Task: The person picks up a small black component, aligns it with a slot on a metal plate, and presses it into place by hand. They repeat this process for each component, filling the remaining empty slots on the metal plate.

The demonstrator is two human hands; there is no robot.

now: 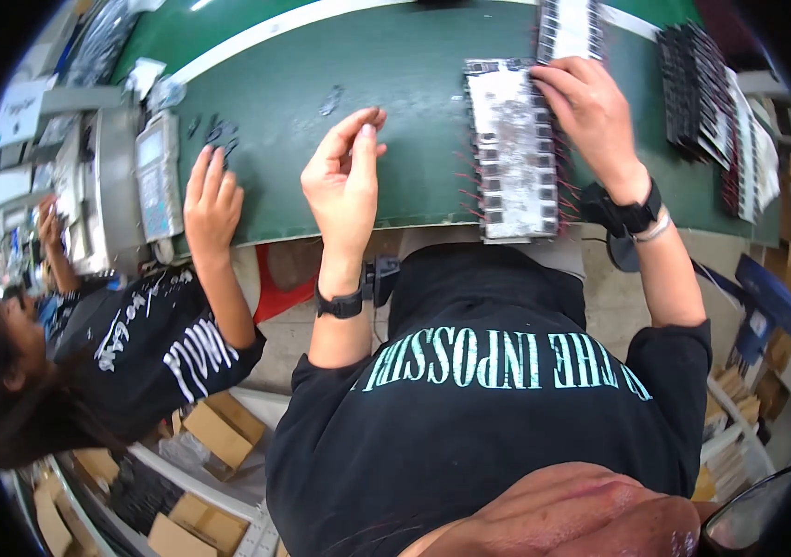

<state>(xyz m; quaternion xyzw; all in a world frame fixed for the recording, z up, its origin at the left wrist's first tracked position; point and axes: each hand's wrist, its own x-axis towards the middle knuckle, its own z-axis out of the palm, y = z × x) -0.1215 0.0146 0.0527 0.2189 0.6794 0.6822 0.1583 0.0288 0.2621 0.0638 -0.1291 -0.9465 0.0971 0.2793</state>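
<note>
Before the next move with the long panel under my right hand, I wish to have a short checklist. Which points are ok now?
1. Right hand at the panel: ok, fingertips at its far right corner.
2. Firmness of that grip: cannot tell.
3. Left hand apart from the panel: ok, to its left.
4. Left hand empty: cannot tell, the fingers are curled.
5. Panel's near end back from the table edge: not ok, it reaches the edge.
6. Co-worker's hand away from the panel: ok, farther left.
</note>
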